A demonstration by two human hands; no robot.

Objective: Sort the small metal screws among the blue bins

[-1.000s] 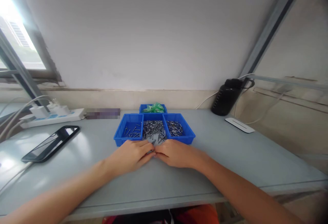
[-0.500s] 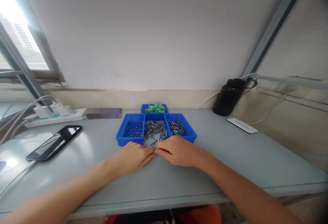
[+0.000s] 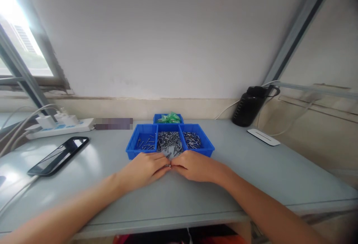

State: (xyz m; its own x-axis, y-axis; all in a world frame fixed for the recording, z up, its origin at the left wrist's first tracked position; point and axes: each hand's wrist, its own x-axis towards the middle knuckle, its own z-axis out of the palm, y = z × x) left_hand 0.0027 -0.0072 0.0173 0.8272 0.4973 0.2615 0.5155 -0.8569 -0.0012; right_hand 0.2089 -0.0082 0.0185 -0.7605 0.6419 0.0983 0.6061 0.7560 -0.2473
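My left hand [image 3: 148,167] and my right hand [image 3: 194,165] meet fingertip to fingertip just in front of the blue bins. Both are closed in a pinch. A small shiny metal piece [image 3: 168,165] shows at the left fingertips; what the right fingers hold is hidden. Behind the hands, loose screws [image 3: 169,139] lie heaped in the middle section. The left blue bin [image 3: 132,145] has fewer screws, and the right blue bin [image 3: 207,143] holds a pile of them.
A small blue bin [image 3: 154,118] with green plastic [image 3: 170,117] stands behind. At left are a phone [image 3: 58,156] and a power strip [image 3: 84,124]. A black bottle [image 3: 248,108] and a white flat device [image 3: 263,137] are at right.
My left hand has shifted slightly right, and its fingertips now meet my right fingertips. The metal piece shows more clearly there. The view has moved very slightly.
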